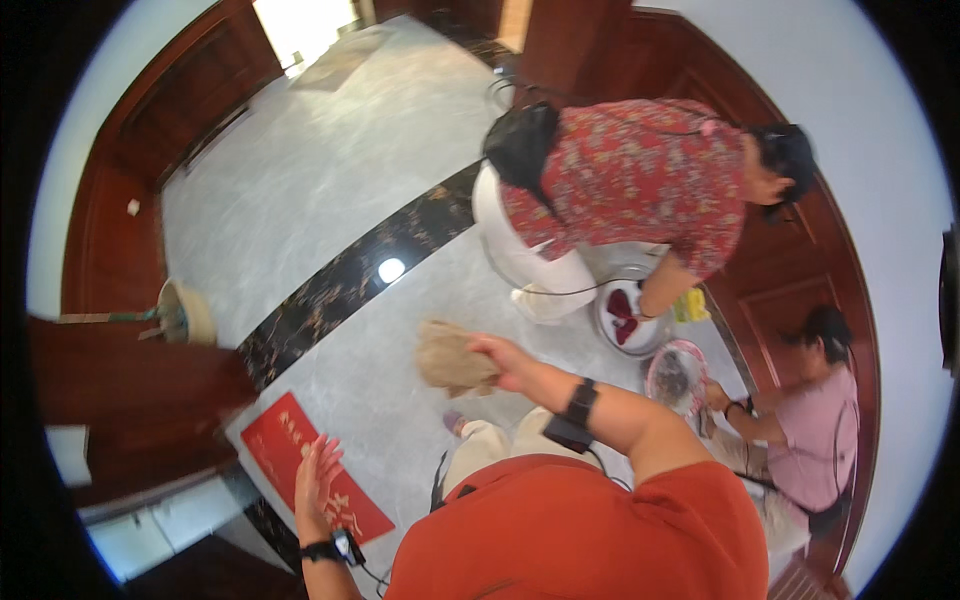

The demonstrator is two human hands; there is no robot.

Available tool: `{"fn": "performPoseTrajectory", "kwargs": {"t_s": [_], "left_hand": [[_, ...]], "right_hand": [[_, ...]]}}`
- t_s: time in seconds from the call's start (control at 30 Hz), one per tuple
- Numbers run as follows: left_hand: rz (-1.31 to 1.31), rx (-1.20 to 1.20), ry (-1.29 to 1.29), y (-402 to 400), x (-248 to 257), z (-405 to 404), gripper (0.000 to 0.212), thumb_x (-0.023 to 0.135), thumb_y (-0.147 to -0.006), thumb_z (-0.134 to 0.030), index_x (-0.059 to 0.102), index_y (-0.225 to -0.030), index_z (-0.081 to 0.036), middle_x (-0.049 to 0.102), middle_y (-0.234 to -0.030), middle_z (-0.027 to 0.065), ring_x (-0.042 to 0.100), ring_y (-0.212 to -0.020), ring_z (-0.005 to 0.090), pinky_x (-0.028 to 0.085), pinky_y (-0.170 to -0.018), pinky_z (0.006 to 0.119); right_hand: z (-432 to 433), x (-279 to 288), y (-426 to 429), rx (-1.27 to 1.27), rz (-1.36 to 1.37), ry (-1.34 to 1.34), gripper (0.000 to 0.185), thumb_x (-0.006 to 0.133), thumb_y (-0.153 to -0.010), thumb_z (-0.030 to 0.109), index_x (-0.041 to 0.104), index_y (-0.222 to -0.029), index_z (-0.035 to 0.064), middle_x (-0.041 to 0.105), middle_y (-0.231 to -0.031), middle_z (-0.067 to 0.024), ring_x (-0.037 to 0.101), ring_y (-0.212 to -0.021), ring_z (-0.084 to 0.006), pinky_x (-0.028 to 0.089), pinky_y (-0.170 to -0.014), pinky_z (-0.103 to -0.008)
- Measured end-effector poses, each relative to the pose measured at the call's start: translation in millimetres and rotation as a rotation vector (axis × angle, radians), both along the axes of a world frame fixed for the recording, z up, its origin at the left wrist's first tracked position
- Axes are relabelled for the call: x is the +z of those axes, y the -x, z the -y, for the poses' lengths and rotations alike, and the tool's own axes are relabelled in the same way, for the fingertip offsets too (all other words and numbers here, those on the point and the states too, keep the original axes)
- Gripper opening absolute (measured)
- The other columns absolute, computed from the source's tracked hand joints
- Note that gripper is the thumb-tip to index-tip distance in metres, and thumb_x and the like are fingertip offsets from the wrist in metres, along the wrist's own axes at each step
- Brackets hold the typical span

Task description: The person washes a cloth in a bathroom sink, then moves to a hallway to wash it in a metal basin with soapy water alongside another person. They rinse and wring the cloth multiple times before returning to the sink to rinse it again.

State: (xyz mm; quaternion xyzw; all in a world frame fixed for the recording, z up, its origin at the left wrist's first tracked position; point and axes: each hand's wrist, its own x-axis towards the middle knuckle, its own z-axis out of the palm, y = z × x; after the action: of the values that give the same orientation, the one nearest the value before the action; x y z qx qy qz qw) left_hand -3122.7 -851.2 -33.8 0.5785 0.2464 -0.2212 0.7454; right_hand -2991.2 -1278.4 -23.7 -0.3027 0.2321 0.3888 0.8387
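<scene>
My right hand [506, 361] grips one edge of a crumpled brown cloth [452, 358], which hangs out over the grey floor in front of me. Its fingers are closed on the cloth near the middle of the view. At the lower left, my left hand [319, 472] is raised with its fingers extended and nothing in it. Beneath or behind that hand lies a red mat [281, 439] with gold writing. Both my wrists wear dark straps with small devices.
A person in a red floral shirt [645, 176] bends over a metal basin [634, 349] holding dark red cloth. Another person in pink [814, 442] sits by a pink-rimmed basin [701, 356]. A beige bucket [201, 315] stands left. A black marble strip [337, 289] crosses the floor.
</scene>
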Motion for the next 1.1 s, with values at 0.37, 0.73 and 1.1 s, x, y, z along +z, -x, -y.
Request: {"fn": "performPoseTrajectory", "kwargs": {"t_s": [0.37, 0.73, 1.1], "left_hand": [[0.139, 0.093, 0.346, -171, 173, 73, 0.054, 0.045, -0.095, -0.042, 0.042, -0.135, -0.006, 0.051, -0.13, 0.011, 0.053, -0.112, 0.0219, 0.044, -0.093, 0.035], [0.498, 0.368, 0.667, -370, 292, 136, 0.042, 0.046, -0.094, -0.039, 0.049, -0.124, -0.01, 0.053, -0.122, 0.0047, 0.051, -0.109, 0.0195, 0.038, -0.099, 0.036], [0.591, 0.426, 0.744, -486, 320, 181, 0.04, 0.044, -0.094, -0.035, 0.046, -0.125, -0.01, 0.05, -0.123, 0.0051, 0.048, -0.111, 0.0196, 0.038, -0.098, 0.036]], "right_hand": [[-127, 196, -169, 0.272, 0.356, -0.068, 0.047, 0.048, -0.081, 0.013, 0.047, -0.127, 0.0068, 0.059, -0.106, -0.0107, 0.062, -0.084, -0.0214, 0.053, -0.061, -0.0345], [-158, 325, -289, 0.092, 1.834, 0.405, 0.035, 0.049, -0.086, 0.014, 0.057, -0.118, 0.0028, 0.063, -0.111, -0.0103, 0.062, -0.094, -0.0232, 0.048, -0.085, -0.0348], [-173, 343, -391, 0.332, 0.078, -0.667, 0.031, 0.045, -0.096, 0.03, 0.057, -0.104, 0.0029, 0.063, -0.092, -0.0098, 0.061, -0.076, -0.0191, 0.05, -0.062, -0.0299]]}}
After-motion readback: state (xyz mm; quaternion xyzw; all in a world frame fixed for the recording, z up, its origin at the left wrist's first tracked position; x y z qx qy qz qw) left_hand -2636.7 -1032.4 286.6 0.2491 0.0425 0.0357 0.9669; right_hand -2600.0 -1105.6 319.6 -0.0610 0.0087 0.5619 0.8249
